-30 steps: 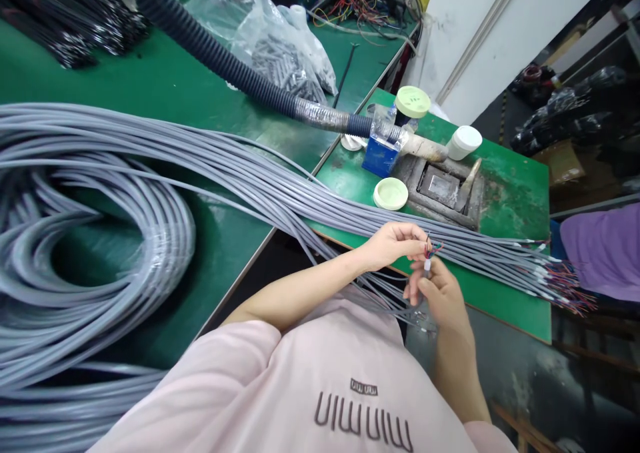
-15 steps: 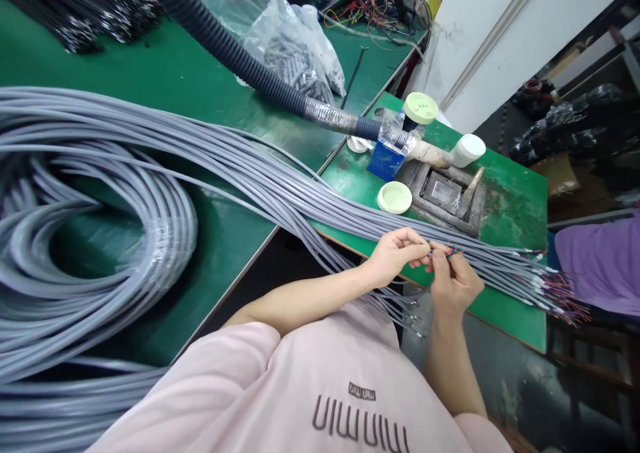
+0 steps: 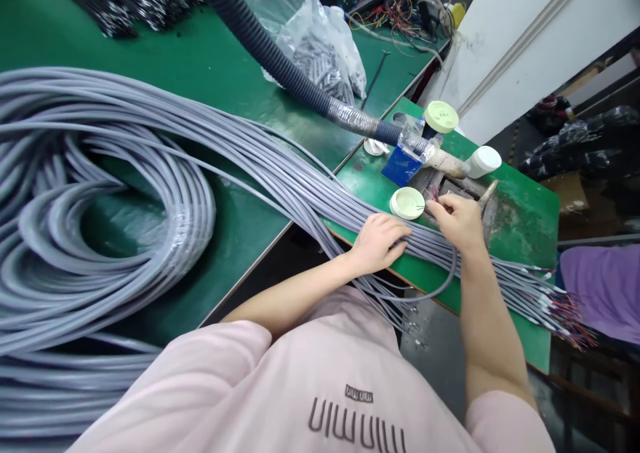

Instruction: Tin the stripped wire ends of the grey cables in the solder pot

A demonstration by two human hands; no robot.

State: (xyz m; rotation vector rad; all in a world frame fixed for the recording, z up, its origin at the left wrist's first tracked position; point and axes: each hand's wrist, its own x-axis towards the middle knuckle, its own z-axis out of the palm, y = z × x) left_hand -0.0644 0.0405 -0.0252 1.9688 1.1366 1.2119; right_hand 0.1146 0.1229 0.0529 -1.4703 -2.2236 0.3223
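My right hand (image 3: 461,221) is closed on the stripped end of a grey cable, with thin coloured wires (image 3: 433,194) sticking out past the fingertips. These wires are over the right rim of a shallow pale-green dish (image 3: 406,204); whether they touch it I cannot tell. From that hand the cable (image 3: 454,270) curves down and back to the left. My left hand (image 3: 380,241) lies over the bundle of grey cables (image 3: 280,185), fingers laid across it and thumb apart. Loose coloured wire ends (image 3: 565,313) fan out at the bundle's right end.
Behind my right hand is a grimy metal pot (image 3: 453,185), partly hidden. A ribbed hose (image 3: 280,60) reaches it beside a blue box (image 3: 401,165). Nearby stand a white cup (image 3: 484,162) and a pale-green lidded jar (image 3: 441,116). Coiled cable (image 3: 193,240) lies left; a person's purple sleeve (image 3: 600,286) shows right.
My hands were together at the wire ends; now they are apart. The right has moved up with the cable end to the dish, and the left has settled on the bundle. The view shifted slightly.
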